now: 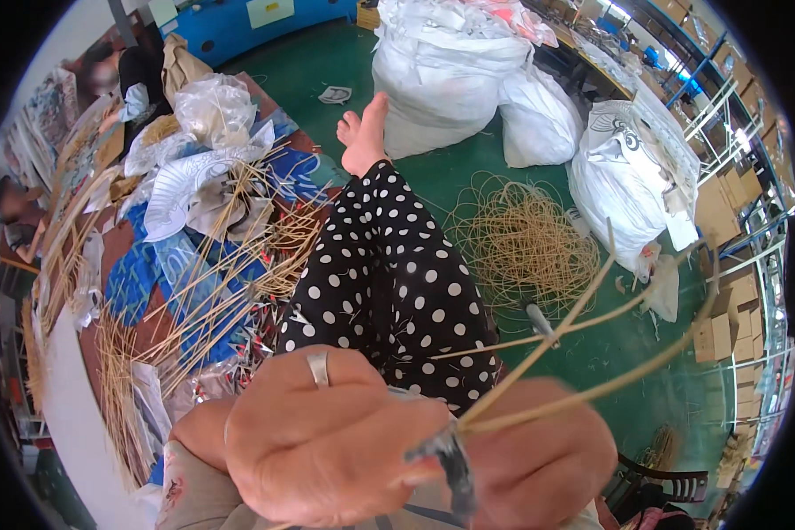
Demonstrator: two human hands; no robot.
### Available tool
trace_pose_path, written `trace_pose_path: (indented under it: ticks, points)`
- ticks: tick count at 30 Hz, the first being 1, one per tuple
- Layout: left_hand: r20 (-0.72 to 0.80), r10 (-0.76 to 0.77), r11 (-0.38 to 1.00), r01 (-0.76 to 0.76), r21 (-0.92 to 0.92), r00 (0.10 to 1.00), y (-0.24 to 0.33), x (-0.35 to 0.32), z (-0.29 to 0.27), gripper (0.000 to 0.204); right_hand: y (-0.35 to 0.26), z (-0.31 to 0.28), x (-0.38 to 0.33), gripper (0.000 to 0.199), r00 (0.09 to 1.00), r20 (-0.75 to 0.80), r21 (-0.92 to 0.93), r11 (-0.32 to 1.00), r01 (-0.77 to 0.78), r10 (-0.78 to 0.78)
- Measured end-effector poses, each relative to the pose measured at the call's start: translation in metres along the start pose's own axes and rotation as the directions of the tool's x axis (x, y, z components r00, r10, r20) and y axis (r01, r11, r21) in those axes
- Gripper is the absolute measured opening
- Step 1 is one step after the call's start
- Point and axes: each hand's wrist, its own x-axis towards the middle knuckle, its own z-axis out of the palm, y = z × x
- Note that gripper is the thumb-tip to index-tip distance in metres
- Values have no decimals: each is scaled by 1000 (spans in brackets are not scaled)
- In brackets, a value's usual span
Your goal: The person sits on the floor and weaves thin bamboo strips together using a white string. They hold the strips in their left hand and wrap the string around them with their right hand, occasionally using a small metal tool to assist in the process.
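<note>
Close in front of me, my left hand, wearing a ring, is closed with its fingers curled. Thumb and forefinger pinch a dark grey strip, which looks like tape or a tie and hangs down at the joint of some cane strips. My right hand is closed beside it, its knuckles bent around the base of the tan cane strips. These fan out up and to the right, slightly blurred. Where the fingers meet, the hands hide the lower ends of the strips.
My legs in dotted trousers stretch ahead. To their left, loose cane sticks lie over blue sheeting and plastic. A tangled coil of cane rests on the green floor at right. White sacks stand beyond; two people sit at far left.
</note>
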Motion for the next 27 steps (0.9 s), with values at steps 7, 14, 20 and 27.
trace_pose_path:
  ticks: [7, 14, 20, 27]
  points:
    - [-135, -14, 1000, 17, 20, 991, -3, -10, 11, 22, 11, 20, -5, 23, 996, -54, -97, 993, 69, -74]
    - [-48, -12, 925, 29, 380, 999, -55, -17, 23, 14, 78, 51, -7, 7, 977, -187, 3, 994, -107, 105]
    - [-179, -97, 937, 150, 316, 979, -65, -16, 24, 10, 74, 49, -9, 7, 971, -113, 194, 963, -187, 211]
    - [-111, 14, 938, 25, 346, 994, -42, -5, 11, 10, 30, 43, -8, 7, 995, 94, 446, 894, -33, -10]
